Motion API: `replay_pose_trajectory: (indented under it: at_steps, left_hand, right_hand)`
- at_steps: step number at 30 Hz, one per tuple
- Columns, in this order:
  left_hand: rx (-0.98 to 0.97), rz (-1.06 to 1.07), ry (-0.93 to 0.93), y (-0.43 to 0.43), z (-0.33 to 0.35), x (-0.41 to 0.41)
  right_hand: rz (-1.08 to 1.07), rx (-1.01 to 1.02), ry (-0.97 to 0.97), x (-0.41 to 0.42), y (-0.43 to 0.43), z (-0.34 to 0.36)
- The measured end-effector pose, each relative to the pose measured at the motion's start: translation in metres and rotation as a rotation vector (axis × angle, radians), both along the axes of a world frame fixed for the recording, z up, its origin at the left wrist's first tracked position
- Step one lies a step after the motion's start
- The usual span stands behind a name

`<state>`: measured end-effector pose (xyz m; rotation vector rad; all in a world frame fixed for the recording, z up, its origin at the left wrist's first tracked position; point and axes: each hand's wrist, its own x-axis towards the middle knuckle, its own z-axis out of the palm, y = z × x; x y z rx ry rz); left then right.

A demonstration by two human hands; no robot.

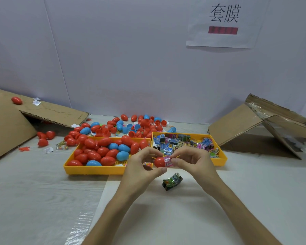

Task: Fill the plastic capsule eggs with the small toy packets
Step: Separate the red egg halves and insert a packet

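A red capsule egg [159, 162] is held in the air between both hands, just in front of the two yellow trays. My left hand [141, 167] grips its left end with curled fingers. My right hand [191, 160] pinches a pink printed packet [167, 160] that sits around the egg's right end. A green packet [172, 181] lies on the white sheet just below the hands. The left yellow tray [94, 169] holds several red and blue eggs [102, 151]. The right yellow tray [223, 157] holds several printed packets [184, 141].
Loose red and blue eggs and egg halves [131, 126] are heaped behind the trays. Flattened cardboard [48, 110] slopes at the left with one red egg [16, 100] on it. An opened cardboard box [265, 124] lies at the right. A paper sign [223, 23] hangs on the wall.
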<state>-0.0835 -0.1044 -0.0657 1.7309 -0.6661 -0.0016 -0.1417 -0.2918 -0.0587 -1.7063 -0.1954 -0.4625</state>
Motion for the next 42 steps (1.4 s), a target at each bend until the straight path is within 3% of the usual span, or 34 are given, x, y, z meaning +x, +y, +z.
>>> replay_pose_trajectory:
  at_steps: [25,42]
  left_hand:
    - [0.055,-0.009,-0.068,0.0001,-0.0011,-0.0017]
    - [-0.017,-0.026,0.067,-0.0001,0.0045,-0.0060]
  right_hand:
    - [-0.027,-0.085,0.042,-0.0005,-0.0006,-0.0007]
    - [-0.094,-0.105,0.009,-0.0001,0.0034,-0.0010]
